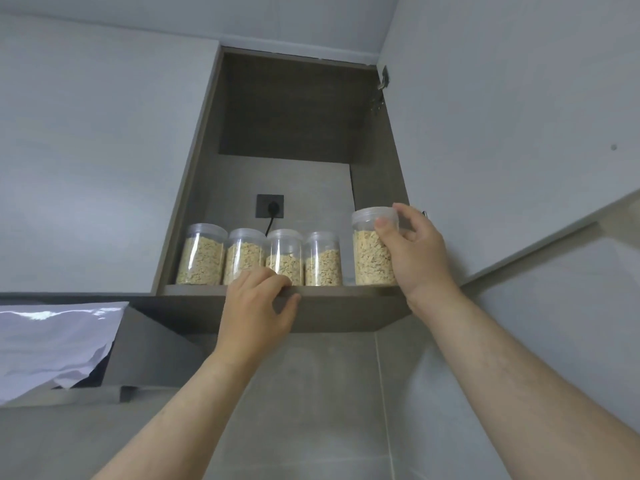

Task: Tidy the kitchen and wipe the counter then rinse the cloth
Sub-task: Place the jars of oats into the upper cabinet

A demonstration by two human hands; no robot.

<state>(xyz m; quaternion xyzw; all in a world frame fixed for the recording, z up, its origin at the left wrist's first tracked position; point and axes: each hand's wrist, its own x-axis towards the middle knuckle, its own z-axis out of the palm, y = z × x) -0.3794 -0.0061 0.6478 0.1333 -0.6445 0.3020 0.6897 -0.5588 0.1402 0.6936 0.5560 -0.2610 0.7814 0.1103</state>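
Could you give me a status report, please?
Right hand grips rightmost jar. Left hand grips shelf edge. Four jars alongside, nothing blocking.

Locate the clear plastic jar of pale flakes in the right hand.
Head view, right of centre: the clear plastic jar is at the right end of the brown cupboard shelf, beside four similar jars, with the right hand gripping its top.

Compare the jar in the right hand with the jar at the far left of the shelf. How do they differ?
The right hand grips the right jar near its lid; nothing touches the far-left jar. A gap sets the right jar apart, while the far-left jar sits close against its neighbour. Both are clear, lidded jars of pale flakes, upright at the shelf.
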